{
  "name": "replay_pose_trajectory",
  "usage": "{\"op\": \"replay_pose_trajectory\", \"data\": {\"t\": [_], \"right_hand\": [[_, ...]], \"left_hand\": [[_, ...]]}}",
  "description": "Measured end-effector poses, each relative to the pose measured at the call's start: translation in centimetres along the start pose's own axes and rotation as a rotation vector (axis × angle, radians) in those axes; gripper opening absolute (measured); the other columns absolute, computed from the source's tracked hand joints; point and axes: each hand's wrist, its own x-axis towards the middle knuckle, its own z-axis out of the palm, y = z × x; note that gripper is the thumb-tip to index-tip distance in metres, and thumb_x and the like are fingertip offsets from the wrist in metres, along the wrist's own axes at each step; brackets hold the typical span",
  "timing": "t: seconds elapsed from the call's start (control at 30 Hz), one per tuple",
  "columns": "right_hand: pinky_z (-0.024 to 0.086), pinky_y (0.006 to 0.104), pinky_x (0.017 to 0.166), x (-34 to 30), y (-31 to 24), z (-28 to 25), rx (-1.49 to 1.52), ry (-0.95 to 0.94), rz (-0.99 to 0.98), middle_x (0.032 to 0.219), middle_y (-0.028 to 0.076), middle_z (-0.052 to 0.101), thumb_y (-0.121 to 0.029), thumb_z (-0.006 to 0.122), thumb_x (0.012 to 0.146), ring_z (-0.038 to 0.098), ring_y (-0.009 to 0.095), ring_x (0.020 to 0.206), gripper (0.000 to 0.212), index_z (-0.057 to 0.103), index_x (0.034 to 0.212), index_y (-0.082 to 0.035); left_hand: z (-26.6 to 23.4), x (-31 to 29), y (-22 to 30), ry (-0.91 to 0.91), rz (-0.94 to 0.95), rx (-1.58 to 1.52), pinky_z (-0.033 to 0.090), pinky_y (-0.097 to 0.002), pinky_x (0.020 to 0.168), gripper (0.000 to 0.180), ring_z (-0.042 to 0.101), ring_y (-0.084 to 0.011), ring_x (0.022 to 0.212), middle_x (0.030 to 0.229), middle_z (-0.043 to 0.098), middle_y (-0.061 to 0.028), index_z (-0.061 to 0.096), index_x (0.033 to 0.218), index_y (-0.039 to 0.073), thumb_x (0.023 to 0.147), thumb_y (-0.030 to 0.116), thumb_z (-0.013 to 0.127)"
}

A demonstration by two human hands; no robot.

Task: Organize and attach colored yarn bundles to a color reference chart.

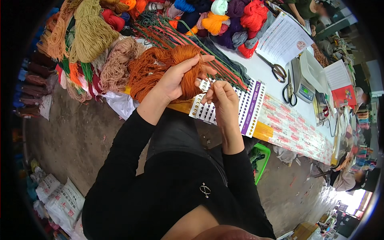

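A thick rust-orange skein of yarn (pixel 149 72) lies over the table's near edge, part of it lifted. My left hand (pixel 176 80) is wrapped round the lifted end, its thumb across the top. Close beside it, my right hand (pixel 225 99) has thumb and forefinger pinched together on a thin strand of the same yarn. Below both hands lies a white and purple card with rows of punched holes (pixel 251 110), partly covered by the right hand. Long green and pink strands (pixel 224 66) stretch out behind the hands.
Beige skeins (pixel 96 36) and a heap of coloured yarn balls (pixel 236 20) crowd the table's back. On the right are two scissors (pixel 278 72), a digital scale (pixel 307 91) and a printed sheet (pixel 285 38). A green basket (pixel 262 162) stands below; another person (pixel 306 10) is at the far right.
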Motion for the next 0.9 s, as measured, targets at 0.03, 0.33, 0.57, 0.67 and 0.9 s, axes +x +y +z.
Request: {"op": "replay_pose_trajectory", "data": {"t": [0.03,0.33,0.57,0.67,0.9], "right_hand": [[0.041,0.0214,0.06,-0.02,-0.04,0.1,-0.008,0.004,-0.002,0.07,0.004,0.056,-0.023,0.046,0.094,0.058,0.013,0.061,0.022,0.05,0.087,-0.003],[0.041,0.0218,0.06,-0.13,-0.12,0.37,-0.055,0.003,-0.032,0.07,0.004,0.055,-0.022,0.044,0.095,0.056,0.013,0.059,0.021,0.049,0.087,-0.003],[0.041,0.0219,0.059,-0.04,-0.08,0.36,-0.073,0.01,-0.055,0.07,0.004,0.055,-0.022,0.045,0.095,0.057,0.013,0.059,0.021,0.049,0.086,-0.003],[0.041,0.0216,0.059,-0.07,0.0,0.39,-0.1,0.009,-0.064,0.07,0.004,0.055,-0.023,0.045,0.095,0.057,0.013,0.059,0.022,0.049,0.086,-0.003],[0.043,0.0215,0.058,-0.13,0.03,0.4,-0.109,0.006,-0.077,0.07,0.004,0.055,-0.022,0.046,0.095,0.056,0.012,0.058,0.022,0.049,0.086,-0.002]], "left_hand": [[-0.09,-0.03,-0.01,-0.016,0.001,-0.017,0.045,-0.0194,0.054,0.043,0.056,-0.0102,0.073,0.093,0.062,-0.0115,0.043,0.125,-0.001,0.096,0.03,0.036],[0.13,-0.1,-0.06,0.031,0.017,0.037,0.045,-0.0196,0.055,0.042,0.057,-0.0109,0.074,0.093,0.062,-0.0115,0.044,0.124,-0.001,0.096,0.029,0.035],[-0.02,-0.16,-0.03,0.016,0.022,0.028,0.043,-0.0191,0.054,0.041,0.055,-0.01,0.07,0.09,0.063,-0.0112,0.045,0.123,-0.002,0.097,0.028,0.034],[0.02,-0.13,0.02,-0.01,0.04,0.069,0.043,-0.0191,0.054,0.042,0.052,-0.009,0.067,0.09,0.063,-0.0114,0.045,0.123,-0.003,0.097,0.028,0.034],[0.28,-0.23,0.02,-0.026,0.024,-0.01,0.044,-0.0189,0.056,0.041,0.051,-0.0066,0.065,0.09,0.063,-0.0112,0.045,0.122,-0.003,0.096,0.028,0.037]]}}
